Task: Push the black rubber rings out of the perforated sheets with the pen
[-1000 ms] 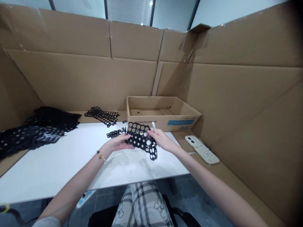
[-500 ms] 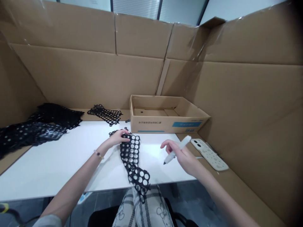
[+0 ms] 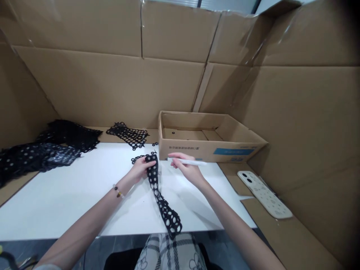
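Note:
My left hand [image 3: 140, 168] pinches the top end of a black strip [image 3: 159, 200] full of round holes. The strip hangs twisted toward me, its lower end over the table's front edge by my lap. In my right hand [image 3: 189, 168] is a white pen-like marker [image 3: 191, 162], held nearly level, with its tip pointing left near the strip's top. Small black rings [image 3: 135, 159] lie on the white table just behind my left hand.
An open cardboard box [image 3: 191, 148] stands at the back, with a small black ring inside. Another holed black sheet [image 3: 129, 135] lies left of it. Black sheets are heaped [image 3: 70, 137] at the far left. A phone [image 3: 264, 193] rests on cardboard at the right. Tall cardboard walls [image 3: 112, 82] surround the table.
My right hand has moved left and up with the marker, which has turned from slanting down to nearly level. The strip in my left hand has twisted narrower. The view has shifted slightly.

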A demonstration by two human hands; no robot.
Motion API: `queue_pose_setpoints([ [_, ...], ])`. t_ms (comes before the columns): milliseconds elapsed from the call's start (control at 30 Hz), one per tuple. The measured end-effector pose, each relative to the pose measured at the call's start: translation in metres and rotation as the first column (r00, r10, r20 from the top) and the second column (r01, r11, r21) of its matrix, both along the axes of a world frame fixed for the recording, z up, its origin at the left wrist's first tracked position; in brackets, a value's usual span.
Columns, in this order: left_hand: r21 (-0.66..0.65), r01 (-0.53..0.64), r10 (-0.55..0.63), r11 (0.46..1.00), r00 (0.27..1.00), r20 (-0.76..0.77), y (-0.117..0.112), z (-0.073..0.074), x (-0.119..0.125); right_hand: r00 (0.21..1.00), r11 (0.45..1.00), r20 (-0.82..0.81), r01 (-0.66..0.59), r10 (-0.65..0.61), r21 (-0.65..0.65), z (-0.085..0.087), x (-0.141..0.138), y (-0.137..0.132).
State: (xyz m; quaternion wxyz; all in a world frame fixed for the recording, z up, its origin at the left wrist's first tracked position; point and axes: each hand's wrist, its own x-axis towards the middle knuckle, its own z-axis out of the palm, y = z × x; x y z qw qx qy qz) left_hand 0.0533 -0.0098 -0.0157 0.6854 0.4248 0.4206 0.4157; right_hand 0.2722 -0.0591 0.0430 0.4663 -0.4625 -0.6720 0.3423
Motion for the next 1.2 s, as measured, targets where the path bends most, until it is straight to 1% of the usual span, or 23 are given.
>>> queue_pose_setpoints([
  [67,-0.018,0.057,-0.057,0.998,0.998,-0.029,-0.001,0.011,-0.001,0.998,0.999,0.052,0.021,-0.023,0.031,-0.009,0.001,0.006],
  [100,-0.031,0.102,-0.104,0.994,0.994,-0.043,-0.004,0.021,-0.003,0.998,0.999,0.056,0.021,-0.023,0.043,-0.013,0.003,0.008],
  [133,-0.056,0.227,-0.231,0.972,0.971,-0.068,-0.007,0.034,-0.005,0.999,0.998,0.042,0.021,-0.023,0.052,-0.017,0.006,0.010],
  [167,-0.038,0.303,-0.305,0.952,0.948,-0.090,-0.013,0.050,-0.008,1.000,0.998,0.020,0.022,-0.024,0.058,-0.020,0.009,0.010],
  [200,0.008,0.334,-0.330,0.943,0.935,-0.132,-0.020,0.068,-0.011,1.000,0.998,0.000,0.025,-0.025,0.061,-0.022,0.013,0.010],
  [267,0.137,0.335,-0.295,0.932,0.923,-0.247,-0.040,0.107,-0.019,0.999,0.998,-0.036,0.016,-0.014,0.059,-0.023,0.017,0.006],
  [333,0.211,0.301,-0.217,0.930,0.912,-0.348,-0.064,0.142,-0.027,0.996,0.998,-0.084,-0.036,0.040,0.043,-0.017,0.016,-0.004],
  [400,0.284,0.291,-0.153,0.914,0.893,-0.423,-0.086,0.168,-0.033,0.974,0.992,-0.184,-0.127,0.129,0.024,-0.004,0.008,-0.019],
  [433,0.330,0.298,-0.136,0.896,0.889,-0.437,-0.096,0.176,-0.035,0.953,0.986,-0.251,-0.163,0.168,0.040,0.005,0.001,-0.026],
  [500,0.399,0.330,-0.121,0.856,0.876,-0.466,-0.112,0.186,-0.036,0.885,0.952,-0.353,-0.293,0.304,0.086,0.025,-0.014,-0.042],
  [567,0.451,0.348,-0.093,0.822,0.863,-0.497,-0.125,0.190,-0.035,0.820,0.900,-0.376,-0.422,0.431,0.111,0.046,-0.030,-0.057],
  [633,0.508,0.313,-0.008,0.802,0.857,-0.515,-0.139,0.192,-0.033,0.768,0.847,-0.387,-0.527,0.511,0.073,0.061,-0.042,-0.071],
  [700,0.570,0.250,0.107,0.783,0.848,-0.519,-0.157,0.196,-0.033,0.744,0.834,-0.433,-0.551,0.508,0.032,0.072,-0.049,-0.088],
  [767,0.605,0.205,0.196,0.769,0.826,-0.528,-0.175,0.199,-0.035,0.748,0.859,-0.488,-0.511,0.449,0.006,0.076,-0.051,-0.108],
  [833,0.595,0.197,0.223,0.779,0.800,-0.557,-0.185,0.196,-0.036,0.769,0.884,-0.520,-0.464,0.372,-0.054,0.075,-0.049,-0.125],
  [867,0.575,0.200,0.216,0.793,0.791,-0.573,-0.185,0.192,-0.036,0.786,0.895,-0.525,-0.436,0.326,-0.097,0.072,-0.048,-0.131],
  [933,0.516,0.203,0.178,0.832,0.784,-0.595,-0.170,0.173,-0.033,0.842,0.925,-0.490,-0.342,0.224,-0.165,0.062,-0.044,-0.131],
  [967,0.486,0.199,0.153,0.851,0.791,-0.592,-0.156,0.159,-0.030,0.875,0.944,-0.453,-0.278,0.171,-0.180,0.054,-0.042,-0.126],
  [1000,0.458,0.178,0.135,0.871,0.810,-0.571,-0.138,0.141,-0.026,0.909,0.954,-0.388,-0.239,0.155,-0.179,0.045,-0.039,-0.118],
  [1033,0.423,0.166,0.106,0.891,0.830,-0.548,-0.119,0.122,-0.021,0.948,0.974,-0.297,-0.167,0.116,-0.152,0.036,-0.034,-0.108],
  [1067,0.372,0.159,0.060,0.915,0.856,-0.513,-0.098,0.101,-0.016,0.981,0.994,-0.192,-0.059,0.040,-0.092,0.026,-0.029,-0.096],
  [1133,0.277,0.166,-0.036,0.946,0.908,-0.418,-0.061,0.061,-0.005,0.988,0.988,-0.003,0.155,-0.155,0.004,0.009,-0.015,-0.075],
  [1200,0.243,0.202,-0.095,0.949,0.915,-0.393,-0.034,0.027,0.005,0.982,0.983,0.041,0.185,-0.185,-0.012,-0.004,0.000,-0.058],
])
